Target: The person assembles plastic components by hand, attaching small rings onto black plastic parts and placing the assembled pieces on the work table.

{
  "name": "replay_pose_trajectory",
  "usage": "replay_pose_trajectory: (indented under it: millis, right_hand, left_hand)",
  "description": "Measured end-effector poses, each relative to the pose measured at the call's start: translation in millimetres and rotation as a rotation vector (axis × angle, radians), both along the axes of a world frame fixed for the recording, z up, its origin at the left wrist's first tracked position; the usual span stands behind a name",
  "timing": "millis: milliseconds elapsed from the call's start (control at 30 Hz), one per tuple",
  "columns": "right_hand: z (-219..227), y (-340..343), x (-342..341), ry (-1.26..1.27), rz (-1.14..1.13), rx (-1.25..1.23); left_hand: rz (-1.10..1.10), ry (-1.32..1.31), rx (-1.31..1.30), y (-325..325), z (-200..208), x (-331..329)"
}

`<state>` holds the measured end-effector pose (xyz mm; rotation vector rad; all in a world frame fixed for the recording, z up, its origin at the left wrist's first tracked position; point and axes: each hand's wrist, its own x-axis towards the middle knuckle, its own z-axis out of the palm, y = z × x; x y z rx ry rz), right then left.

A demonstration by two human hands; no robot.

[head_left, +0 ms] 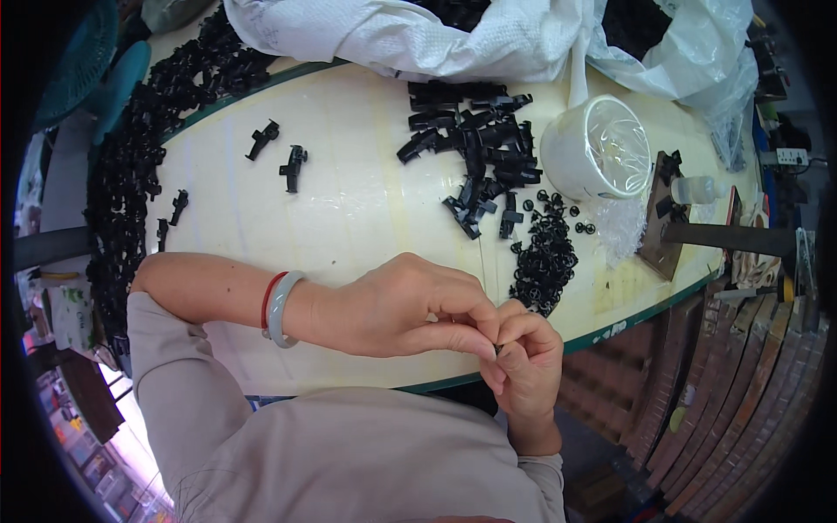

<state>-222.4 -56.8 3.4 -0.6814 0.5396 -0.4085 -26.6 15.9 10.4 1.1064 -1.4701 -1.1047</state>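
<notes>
My left hand and my right hand meet fingertip to fingertip at the near table edge. Pinched between them is a small black part; most of it is hidden by the fingers, so its exact kind cannot be made out. Just beyond my right hand lies a heap of small black wheel-like plastic pieces. Past that heap, longer black plastic parts are piled together. A few similar black parts lie singly on the left of the pale table.
A white tub lined with clear plastic stands at the right, by a small clear bottle and a brown board. White woven sacks cover the far edge. Many black parts line the left rim. Stacked boards stand right.
</notes>
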Motion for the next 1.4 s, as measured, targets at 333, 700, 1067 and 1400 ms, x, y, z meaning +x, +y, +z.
replay_pose_trajectory:
  millis: [333, 700, 1067, 1400]
  right_hand:
    - [3.4, -13.2, 17.0, 0.174, -0.005, -1.501]
    - [29.5, -66.6, 21.1, 0.343, -0.235, -1.817]
    - [38.0, -155.0, 50.3, 0.419, -0.216, -2.074]
    - [41.5, -157.5, 51.2, 0.432, -0.122, -1.990]
  left_hand:
    - [-0.026, 0.493, 0.722, 0.6, -0.4, 12.4]
    - [0.371, -0.752, -0.405, -21.9, -2.1, 36.9]
    - [0.260, -0.778, -0.449, -17.4, -13.4, 37.0]
    - [0.313, -0.609, -0.267, -15.5, -17.4, 35.6]
